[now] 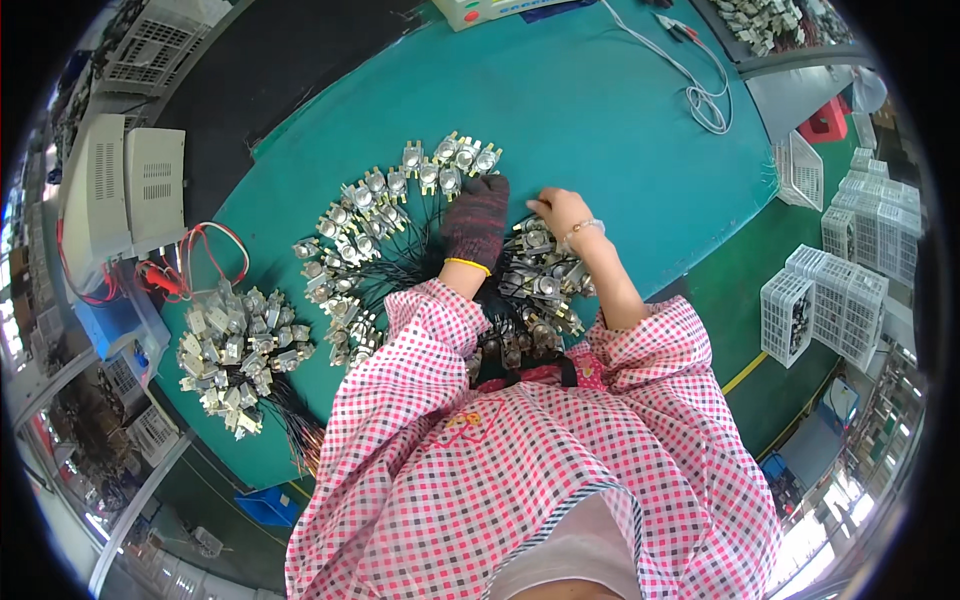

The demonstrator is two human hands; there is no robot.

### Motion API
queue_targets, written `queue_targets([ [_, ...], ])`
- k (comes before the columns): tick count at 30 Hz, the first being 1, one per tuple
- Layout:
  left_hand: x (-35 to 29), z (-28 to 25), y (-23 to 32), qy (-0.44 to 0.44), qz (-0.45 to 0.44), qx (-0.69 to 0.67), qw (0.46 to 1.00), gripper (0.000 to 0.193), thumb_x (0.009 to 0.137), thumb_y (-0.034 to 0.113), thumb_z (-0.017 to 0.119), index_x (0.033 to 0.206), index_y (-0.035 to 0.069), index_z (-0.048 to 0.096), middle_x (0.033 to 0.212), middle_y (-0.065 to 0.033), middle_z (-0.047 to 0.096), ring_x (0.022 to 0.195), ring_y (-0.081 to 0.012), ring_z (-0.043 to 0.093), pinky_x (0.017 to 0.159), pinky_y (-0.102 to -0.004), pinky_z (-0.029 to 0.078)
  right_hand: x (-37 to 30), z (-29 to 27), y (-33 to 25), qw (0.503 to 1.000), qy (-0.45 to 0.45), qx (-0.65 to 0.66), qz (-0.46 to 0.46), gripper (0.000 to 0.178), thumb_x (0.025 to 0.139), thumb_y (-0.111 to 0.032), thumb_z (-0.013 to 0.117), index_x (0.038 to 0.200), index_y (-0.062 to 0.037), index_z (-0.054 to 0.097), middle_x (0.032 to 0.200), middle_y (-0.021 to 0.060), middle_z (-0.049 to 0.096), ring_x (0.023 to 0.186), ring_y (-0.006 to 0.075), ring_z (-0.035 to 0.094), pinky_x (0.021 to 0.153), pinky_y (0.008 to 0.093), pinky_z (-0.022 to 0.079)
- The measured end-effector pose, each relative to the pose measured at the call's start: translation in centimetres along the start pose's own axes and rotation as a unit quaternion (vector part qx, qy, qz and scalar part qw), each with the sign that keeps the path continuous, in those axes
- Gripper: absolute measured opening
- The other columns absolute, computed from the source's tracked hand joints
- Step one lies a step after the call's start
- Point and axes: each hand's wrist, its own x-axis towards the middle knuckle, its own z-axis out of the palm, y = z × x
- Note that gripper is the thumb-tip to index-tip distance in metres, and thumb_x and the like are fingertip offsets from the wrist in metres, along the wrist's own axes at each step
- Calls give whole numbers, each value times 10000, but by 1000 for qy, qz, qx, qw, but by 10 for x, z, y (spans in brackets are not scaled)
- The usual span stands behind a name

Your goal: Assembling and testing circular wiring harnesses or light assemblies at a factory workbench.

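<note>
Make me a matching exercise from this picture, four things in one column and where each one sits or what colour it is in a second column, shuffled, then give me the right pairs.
Things:
1. left hand
2. right hand
3. white cable
4. beige box

Descriptions:
A. coiled on the teal table, far right
B. bare, with a wrist bracelet
C. in a dark knit glove
D. at the table's left edge, by red leads

Pairs: 1-C, 2-B, 3-A, 4-D

Knitted cloth glove (477,220), shiny metal-and-plastic parts (400,190), matt green mat (600,130)
</note>
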Motion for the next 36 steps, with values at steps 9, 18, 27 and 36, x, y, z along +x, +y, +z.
queue_targets([
  [9,21,-19,-1,-100,38,-68,992,188,846,160,474,1002,76,535,874,-195,625,848,-347,623,674,-458,499,-1,-1,-26,988,-127,-55,63,508,729,-292,663,1146,-50,503,1154,165,562,1109,326,515,934,444,419],
  [18,13,-24,-18,-96,10,-174,980,335,816,329,583,1023,81,493,934,-196,622,836,-368,617,688,-476,488,7,-8,-48,994,-64,-59,65,553,636,-245,762,1115,-129,511,1140,105,553,1113,328,500,909,558,374],
  [27,-5,0,-15,-15,43,-110,993,350,797,280,557,1100,117,495,1090,-154,547,989,-335,549,793,-463,449,11,-7,-52,985,-18,-44,167,631,608,-255,775,1132,-46,493,1177,134,542,1110,340,503,921,460,417],
  [36,-6,-2,-7,57,110,-112,986,519,714,353,627,1185,188,486,1288,-104,389,1138,-320,410,909,-496,329,2,20,17,964,55,245,84,386,675,-280,641,969,-31,618,977,204,610,942,357,548,859,405,430],
])
